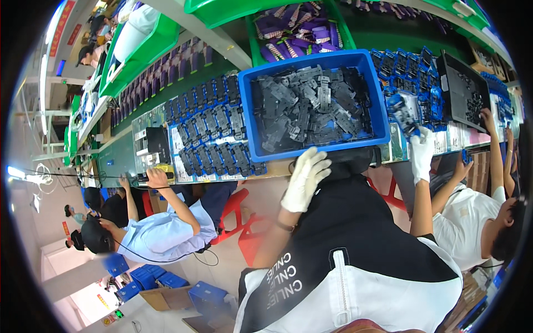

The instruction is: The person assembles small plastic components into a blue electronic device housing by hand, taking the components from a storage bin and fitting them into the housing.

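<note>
The long green work table [166, 91] runs far to the left and far to the right, so many people can sit at it side by side. Right in front of me sits the big blue bin [312, 60], close to the near edge, so I can reach it easily. It is full of flat dark grey plastic parts [311, 105], all in a loose pile. Left of the bin, more parts lie in neat rows of blue holders [214, 133], maybe so they are easy to count. Behind the bin is a green bin [258, 53] with purple parts [300, 33].

My left hand [304, 178] wears a white glove. It rests at the near wall of the blue bin with the fingers spread apart, and it holds nothing. My right hand [422, 154] also wears a white glove. It is up at the right of the bin, next to more blue holders [408, 83]. I cannot tell if it grips anything.

A person in a light blue shirt [161, 233] works on my left, and a person in a white shirt [463, 219] on my right.
</note>
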Demonstrator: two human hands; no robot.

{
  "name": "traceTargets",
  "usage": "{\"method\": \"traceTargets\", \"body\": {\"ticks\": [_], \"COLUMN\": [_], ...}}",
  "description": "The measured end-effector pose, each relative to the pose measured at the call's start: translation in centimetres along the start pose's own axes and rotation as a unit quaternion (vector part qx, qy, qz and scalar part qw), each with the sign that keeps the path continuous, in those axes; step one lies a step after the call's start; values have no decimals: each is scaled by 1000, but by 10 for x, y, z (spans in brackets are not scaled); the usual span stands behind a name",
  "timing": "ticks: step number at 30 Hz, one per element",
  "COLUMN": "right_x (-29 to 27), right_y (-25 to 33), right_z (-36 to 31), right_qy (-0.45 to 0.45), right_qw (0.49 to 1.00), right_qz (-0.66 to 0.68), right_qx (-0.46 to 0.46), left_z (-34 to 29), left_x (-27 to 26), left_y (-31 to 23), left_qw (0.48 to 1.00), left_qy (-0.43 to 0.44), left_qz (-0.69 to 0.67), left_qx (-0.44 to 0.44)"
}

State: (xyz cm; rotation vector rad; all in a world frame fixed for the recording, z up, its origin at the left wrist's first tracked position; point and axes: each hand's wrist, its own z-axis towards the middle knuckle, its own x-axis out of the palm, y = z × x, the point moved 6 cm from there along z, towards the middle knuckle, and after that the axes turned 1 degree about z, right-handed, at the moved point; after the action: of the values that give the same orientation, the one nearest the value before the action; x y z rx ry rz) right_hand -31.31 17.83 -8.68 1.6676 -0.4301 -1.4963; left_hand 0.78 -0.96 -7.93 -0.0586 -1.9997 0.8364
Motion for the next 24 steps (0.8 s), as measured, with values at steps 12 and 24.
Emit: {"method": "traceTargets", "body": {"ticks": [12,24], "right_x": [131,260], "right_y": [193,112], "right_z": [-113,2], "right_qy": [505,101], "right_qw": [847,964], "right_qz": [164,-176], "right_qx": [1,-170], "left_z": [25,-19], "left_x": [-21,-18], "left_y": [-35,-54], "left_qw": [960,954], "left_qy": [-133,-144], "left_qz": [-218,-234], "left_qx": [116,120]}}
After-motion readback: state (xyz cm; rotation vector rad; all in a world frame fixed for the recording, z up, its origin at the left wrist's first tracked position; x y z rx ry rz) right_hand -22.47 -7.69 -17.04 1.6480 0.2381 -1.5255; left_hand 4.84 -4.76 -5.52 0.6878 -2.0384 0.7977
